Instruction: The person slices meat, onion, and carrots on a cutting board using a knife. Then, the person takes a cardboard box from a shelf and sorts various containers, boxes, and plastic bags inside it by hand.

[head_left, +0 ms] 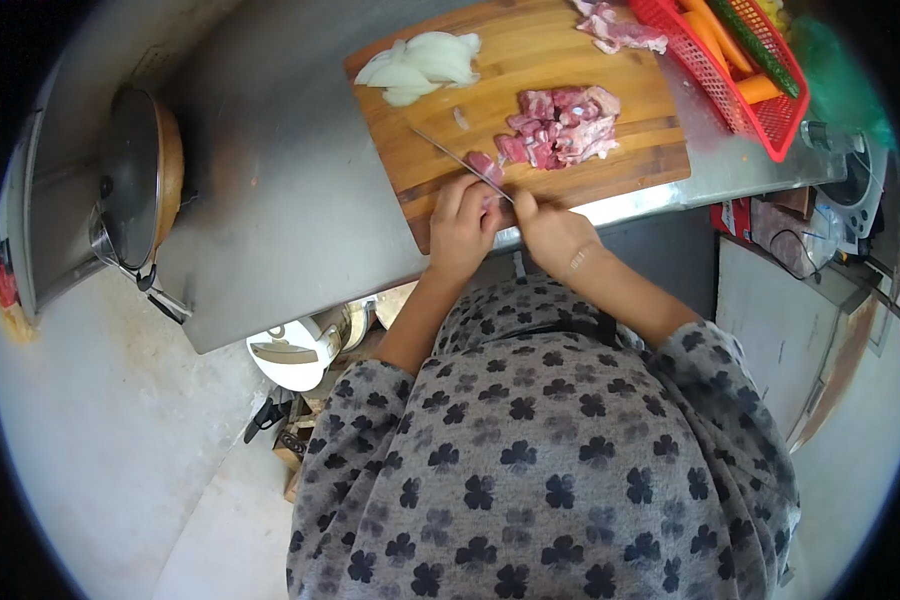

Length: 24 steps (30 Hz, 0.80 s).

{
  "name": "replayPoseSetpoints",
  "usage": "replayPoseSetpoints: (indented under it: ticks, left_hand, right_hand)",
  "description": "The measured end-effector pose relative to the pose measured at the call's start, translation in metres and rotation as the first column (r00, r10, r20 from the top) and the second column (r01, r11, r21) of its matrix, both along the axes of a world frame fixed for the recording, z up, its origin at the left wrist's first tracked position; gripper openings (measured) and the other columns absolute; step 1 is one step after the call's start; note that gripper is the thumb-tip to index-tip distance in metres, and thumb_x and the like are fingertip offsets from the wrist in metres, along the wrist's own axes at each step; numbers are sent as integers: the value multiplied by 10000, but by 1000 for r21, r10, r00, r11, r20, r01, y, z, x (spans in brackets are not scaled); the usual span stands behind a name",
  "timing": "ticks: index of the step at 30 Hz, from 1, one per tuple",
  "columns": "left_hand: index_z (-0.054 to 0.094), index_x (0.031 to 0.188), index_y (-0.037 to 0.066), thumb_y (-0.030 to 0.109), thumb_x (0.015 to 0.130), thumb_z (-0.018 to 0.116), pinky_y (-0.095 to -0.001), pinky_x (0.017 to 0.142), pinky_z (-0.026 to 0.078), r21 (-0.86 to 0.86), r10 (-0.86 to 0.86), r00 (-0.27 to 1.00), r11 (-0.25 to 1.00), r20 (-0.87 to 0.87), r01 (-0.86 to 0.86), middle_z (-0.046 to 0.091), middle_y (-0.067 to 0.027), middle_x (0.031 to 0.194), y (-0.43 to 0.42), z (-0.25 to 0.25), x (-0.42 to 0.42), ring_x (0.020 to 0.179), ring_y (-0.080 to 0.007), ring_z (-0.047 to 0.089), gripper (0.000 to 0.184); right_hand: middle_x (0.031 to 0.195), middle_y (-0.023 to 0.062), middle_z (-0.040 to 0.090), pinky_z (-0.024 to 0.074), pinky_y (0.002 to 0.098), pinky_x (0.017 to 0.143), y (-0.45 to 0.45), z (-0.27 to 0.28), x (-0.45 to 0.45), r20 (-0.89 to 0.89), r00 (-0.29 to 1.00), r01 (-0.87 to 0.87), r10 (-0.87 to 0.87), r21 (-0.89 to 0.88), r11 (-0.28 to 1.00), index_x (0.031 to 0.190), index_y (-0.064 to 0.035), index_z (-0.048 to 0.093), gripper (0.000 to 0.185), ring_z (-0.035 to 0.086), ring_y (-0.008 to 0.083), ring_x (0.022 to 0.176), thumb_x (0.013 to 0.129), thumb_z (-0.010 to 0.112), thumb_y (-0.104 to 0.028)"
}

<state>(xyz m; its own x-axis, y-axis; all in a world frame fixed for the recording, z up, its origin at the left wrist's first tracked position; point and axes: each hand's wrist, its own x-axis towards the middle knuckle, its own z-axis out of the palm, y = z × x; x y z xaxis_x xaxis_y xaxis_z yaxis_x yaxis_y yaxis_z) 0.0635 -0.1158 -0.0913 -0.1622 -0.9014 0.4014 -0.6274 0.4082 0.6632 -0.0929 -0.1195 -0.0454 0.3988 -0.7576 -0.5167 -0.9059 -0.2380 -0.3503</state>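
In the head view my right hand (pixel 557 236) is closed around the handle of a knife (pixel 460 161), whose thin blade points up and left across the wooden cutting board (pixel 410 180). My left hand (pixel 460 228) has its fingers curled on a piece of raw meat (pixel 491 202) close beside the blade, near the board's front edge. On the blade's other side lies a small cut piece of meat (pixel 483 163). A heap of chopped raw meat (pixel 562 127) sits farther right on the board. Sliced onion (pixel 422 66) lies at the board's far left.
A larger raw meat piece (pixel 620 28) rests at the board's far right corner. Beside it stands a red plastic basket (pixel 778 140) with carrots (pixel 760 89) and a cucumber (pixel 755 42). A pan (pixel 135 180) is at the left of the metal counter (pixel 270 200).
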Motion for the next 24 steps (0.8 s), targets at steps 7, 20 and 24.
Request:
replayPoseSetpoints:
  ticks: [7,20,24]
  left_hand:
    - [590,886,25,28,732,668,-371,741,486,113,115,989,988,-91,-105,573,-114,969,4,-2,6,861,-294,573,173]
    - [600,914,17,23,742,682,-351,766,483,22,73,996,997,-43,-73,586,-120,991,11,14,4,894,-284,581,191]
    - [598,918,22,34,731,695,-372,794,465,89,145,986,987,-84,-137,581,-128,992,20,-1,12,934,-305,558,211]
  right_hand:
    - [791,214,661,530,475,634,69,6,-67,-129,990,59,-50,64,996,1037,-54,397,163,657,386,718,885,425,-104]
    - [717,234,640,508,503,554,31,10,-45,184,973,175,-139,-199,964,950,-29,400,155,624,411,600,873,475,-141]
    - [727,242,642,518,491,551,29,10,-13,163,985,84,-63,-130,988,952,-40,401,142,643,399,626,853,464,-121]
